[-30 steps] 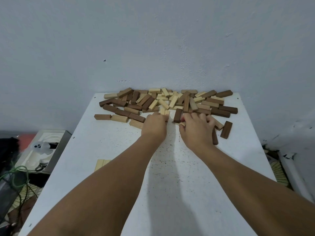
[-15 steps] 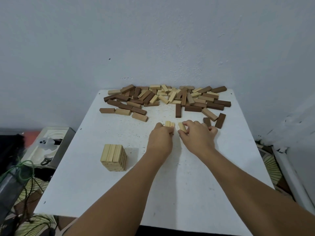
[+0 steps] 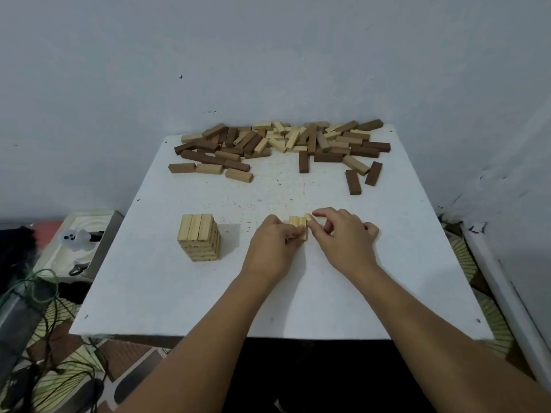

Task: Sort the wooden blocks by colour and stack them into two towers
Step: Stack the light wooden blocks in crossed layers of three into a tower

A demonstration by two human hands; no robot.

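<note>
Both forearms reach in from the near edge of the white table (image 3: pixel 298 293) and meet near its middle. The left hand (image 3: pixel 272 248) lies knuckles up, its fingers curled round a small bundle of pale blocks (image 3: pixel 299 226) held side by side. The right hand (image 3: pixel 343 236) is beside it, thumb and forefinger pinching one more pale block (image 3: pixel 309 217) against the right side of that bundle, the other fingers loosely bent; the pinched block sits slightly tilted. Left of the hands on the same table stands the pale tower (image 3: pixel 199 241), a squared, upright stack of light wood, three long blocks laid flush across its top and crosswise layers showing below. Along the table's far edge, against the grey wall (image 3: pixel 268 55), spreads the loose pile (image 3: pixel 280 144) of long rectangular blocks, dark brown and light tan mixed and lying at all angles, a few dark ones strayed toward the hands on the right. The tabletop is matt white and flecked with small dark specks. Off the table's left side, tangled green cable (image 3: pixel 32 281) lies over patterned flooring.
</note>
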